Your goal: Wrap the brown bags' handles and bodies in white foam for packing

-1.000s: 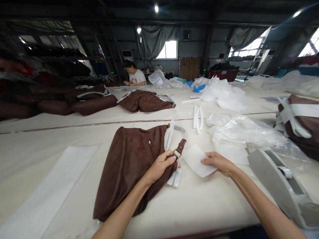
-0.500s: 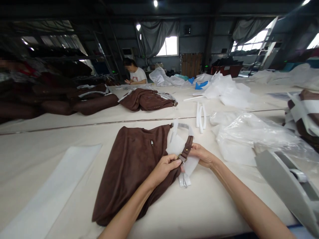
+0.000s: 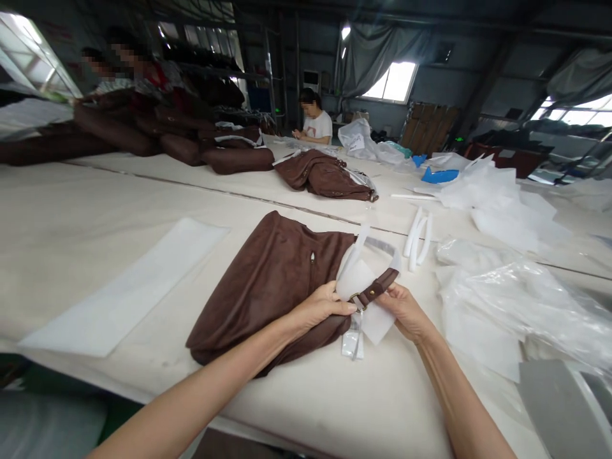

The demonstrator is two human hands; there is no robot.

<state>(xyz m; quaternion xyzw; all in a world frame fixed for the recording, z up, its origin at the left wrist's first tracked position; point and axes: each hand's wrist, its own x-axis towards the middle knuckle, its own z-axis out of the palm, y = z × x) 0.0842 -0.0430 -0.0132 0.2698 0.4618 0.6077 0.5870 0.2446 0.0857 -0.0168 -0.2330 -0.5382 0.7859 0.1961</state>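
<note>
A brown handbag point(image 3: 268, 280) lies on its side, its opening to the right and a short zipper on its face. Its strap point(image 3: 381, 284) is partly wrapped in white material and joins the bag at a metal ring. With thumb and fingers, my left hand point(image 3: 325, 305) pinches the strap end at that ring. My right hand point(image 3: 405, 310) is closed on the strap from the other side, its fingertips partly hidden behind it. Thin white foam sheet point(image 3: 378, 326) shows under the strap between my hands. A small clear packet point(image 3: 352, 343) hangs below the ring.
A white foam sheet point(image 3: 129, 287) lies left on the table. Beyond the bag are white foam strips point(image 3: 418, 239) and another brown bag point(image 3: 325, 175). Clear plastic bags point(image 3: 516, 287) and a grey object point(image 3: 559, 401) are at right. Co-workers sit or stand across the table.
My view has swung left and tilted, so the scene sits further right. The strap end leans over more to the right; both hands stay on it.
</note>
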